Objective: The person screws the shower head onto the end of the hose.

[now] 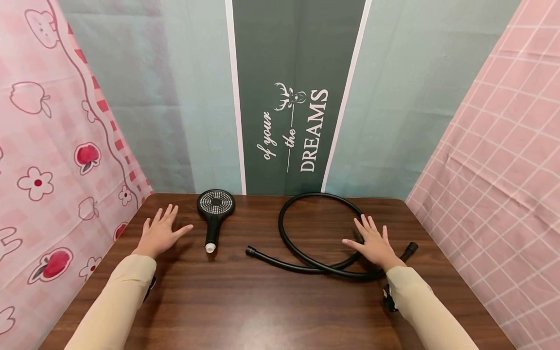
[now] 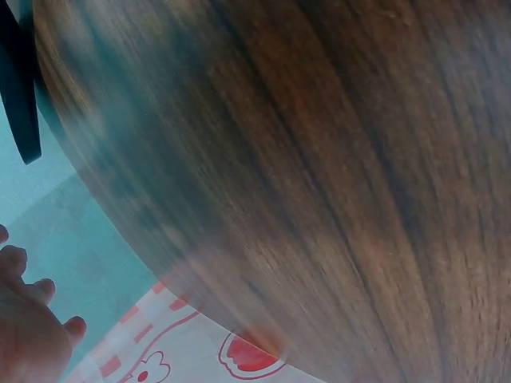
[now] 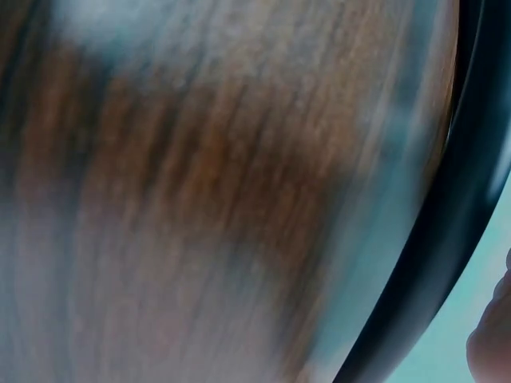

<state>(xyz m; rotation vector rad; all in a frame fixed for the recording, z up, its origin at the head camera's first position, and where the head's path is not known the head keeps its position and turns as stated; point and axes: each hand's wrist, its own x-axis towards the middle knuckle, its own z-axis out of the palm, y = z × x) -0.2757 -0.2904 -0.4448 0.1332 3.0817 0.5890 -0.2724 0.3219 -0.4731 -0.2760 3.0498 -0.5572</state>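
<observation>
**Cream sleeves (image 1: 111, 296), shower head (image 1: 214, 215) and hose (image 1: 325, 269), at a wooden table (image 1: 262, 311)**

Head view.
- Sleeves, mine, two: over the table's near left and near right, a black wrist device (image 1: 388, 297) at the right cuff.
- Left hand (image 1: 159, 234), mine: at the table's left side, fingers and thumb spread apart, gripping nothing; thumb directed toward the shower head.
- Shower head, one, black: on the table's left half, by the far edge, spray face up; handle toward the near edge, ending in a white fitting (image 1: 210, 248).
- Hose, one, black: on the table's right half, laid in a large loop reaching the far edge. One end fitting (image 1: 251, 251) lies near the table's middle, the opposite end fitting (image 1: 411, 248) toward its right edge.
- Right hand (image 1: 374, 243), mine: above the table's right half, over the loop, fingers apart, gripping nothing; whether it touches the hose I cannot tell.
- Cloths: grey-blue cloth (image 1: 201, 97) with a lettered dark green panel (image 1: 297, 48) beyond the table's far edge; apple-print cloth (image 1: 39, 146) past its left edge; pink grid cloth (image 1: 503, 170) past its right.

Left wrist view.
- My fingertips, separated, seen past the table's edge.
- Dark tapering piece (image 2: 19, 88), also at that edge; identity unclear.

Right wrist view.
- Hose, a thick curve across the table's edge.
- A sliver of my hand beyond; finger spacing unreadable.
</observation>
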